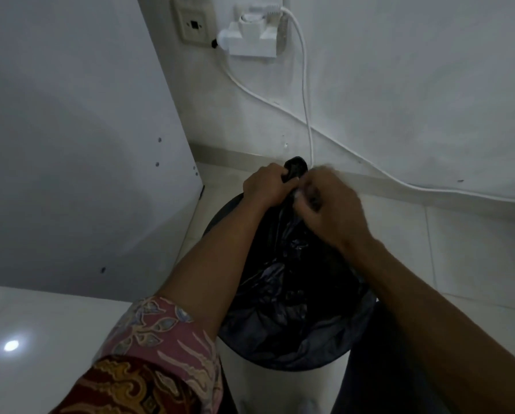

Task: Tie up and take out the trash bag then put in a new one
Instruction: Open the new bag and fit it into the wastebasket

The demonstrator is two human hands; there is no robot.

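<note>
trash bag [289, 279], gathered neck upward

Black trash bag [289, 273], white cable [305, 94], pink-and-maroon batik-patterned sleeve [157, 351]

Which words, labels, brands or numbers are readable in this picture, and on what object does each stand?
None can be read.
White wall socket plate: no lettering shows.
White plug adapter: too blurred to tell.
Black plastic trash bag: no print.
Patterned fabric sleeve: ornament only.
</note>
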